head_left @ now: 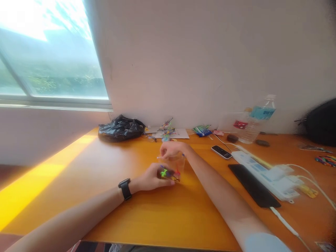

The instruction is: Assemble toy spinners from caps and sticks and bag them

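Note:
A small clear plastic bag (175, 167) with several colourful small pieces inside stands on the orange table (110, 168). My left hand (152, 178), with a black watch on its wrist, is closed round the lower part of the bag. My right hand (172, 149) pinches the bag's top edge, fingers pressed together.
A black plastic bag (120, 128) lies by the wall with more colourful pieces (166, 130) on white paper. To the right are a small phone (221, 152), a black slab (253, 184), a white power strip (270, 175) with cables, a water bottle (256, 120) and a black bag (321, 122).

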`<state>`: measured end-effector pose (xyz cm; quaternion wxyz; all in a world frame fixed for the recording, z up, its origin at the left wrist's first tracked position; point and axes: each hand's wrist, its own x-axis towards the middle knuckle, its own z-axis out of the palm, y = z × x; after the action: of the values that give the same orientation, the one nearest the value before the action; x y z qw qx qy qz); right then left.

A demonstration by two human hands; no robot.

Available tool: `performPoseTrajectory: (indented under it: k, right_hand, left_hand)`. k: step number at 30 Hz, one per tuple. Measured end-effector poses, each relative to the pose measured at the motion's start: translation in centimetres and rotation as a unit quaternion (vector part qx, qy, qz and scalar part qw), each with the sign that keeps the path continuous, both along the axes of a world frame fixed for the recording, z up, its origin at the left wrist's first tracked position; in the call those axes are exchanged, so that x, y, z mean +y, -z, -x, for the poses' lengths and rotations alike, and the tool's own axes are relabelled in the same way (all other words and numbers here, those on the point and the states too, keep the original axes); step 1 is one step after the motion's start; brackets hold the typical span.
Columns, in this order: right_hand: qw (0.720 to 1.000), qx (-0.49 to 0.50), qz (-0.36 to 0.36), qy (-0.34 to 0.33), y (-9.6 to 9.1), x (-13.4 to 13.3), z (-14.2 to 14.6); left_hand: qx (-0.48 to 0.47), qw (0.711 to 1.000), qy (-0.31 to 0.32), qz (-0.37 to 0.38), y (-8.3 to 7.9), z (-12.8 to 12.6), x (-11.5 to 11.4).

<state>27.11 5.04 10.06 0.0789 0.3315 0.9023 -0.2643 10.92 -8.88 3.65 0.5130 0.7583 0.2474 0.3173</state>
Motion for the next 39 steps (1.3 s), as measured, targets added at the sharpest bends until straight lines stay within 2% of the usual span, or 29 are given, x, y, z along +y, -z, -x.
performPoseTrajectory:
  k: [3, 6, 9, 11, 14, 16, 18, 21, 23, 27, 32, 39]
  right_hand:
    - [0.998, 0.060, -0.029, 0.011, -0.9, 0.3, -0.6]
    - [0.981, 0.172, -0.070, 0.048, -2.8, 0.6, -2.1]
    - [0.921, 0.364, -0.087, 0.107, -5.6, -0.1, -3.8]
    - [0.886, 0.439, -0.088, 0.122, -7.8, -1.4, -4.7]
    - [0.864, 0.482, -0.095, 0.109, -10.7, -4.2, -5.5]
    - [0.872, 0.476, -0.076, 0.085, -11.9, -5.9, -5.6]
    - [0.896, 0.438, -0.046, 0.056, -12.5, -7.1, -5.3]
    - [0.930, 0.365, -0.032, 0.028, -12.2, -7.7, -4.6]
    - [0.943, 0.324, -0.066, 0.026, -11.8, -7.6, -4.1]
    - [0.958, 0.248, -0.141, 0.020, -11.5, -7.5, -3.7]
    - [0.972, 0.196, -0.128, 0.002, -12.1, -8.1, -4.0]
    - [0.978, 0.143, -0.151, -0.004, -12.2, -8.3, -4.2]
  left_hand:
    - [-0.023, 0.999, -0.011, 0.040, -0.1, 0.0, 0.1]
    - [-0.034, 0.997, -0.042, 0.046, -0.6, 0.0, 0.1]
    - [-0.033, 0.995, -0.071, 0.059, -0.7, 0.1, 0.3]
    - [-0.030, 0.993, -0.086, 0.070, -0.5, 0.1, 0.4]
    - [-0.020, 0.992, -0.100, 0.075, -0.1, 0.2, 0.5]
    - [-0.015, 0.992, -0.101, 0.073, 0.0, 0.2, 0.6]
    - [-0.016, 0.993, -0.099, 0.069, -0.1, 0.2, 0.5]
    - [-0.021, 0.994, -0.092, 0.055, -0.2, 0.1, 0.4]
    - [-0.023, 0.995, -0.087, 0.043, -0.3, 0.0, 0.4]
    - [-0.025, 0.995, -0.089, 0.032, -0.2, 0.0, 0.3]
    - [-0.032, 0.993, -0.103, 0.045, -0.2, 0.0, 0.2]
    - [-0.048, 0.993, -0.097, 0.045, -0.4, 0.1, 0.2]
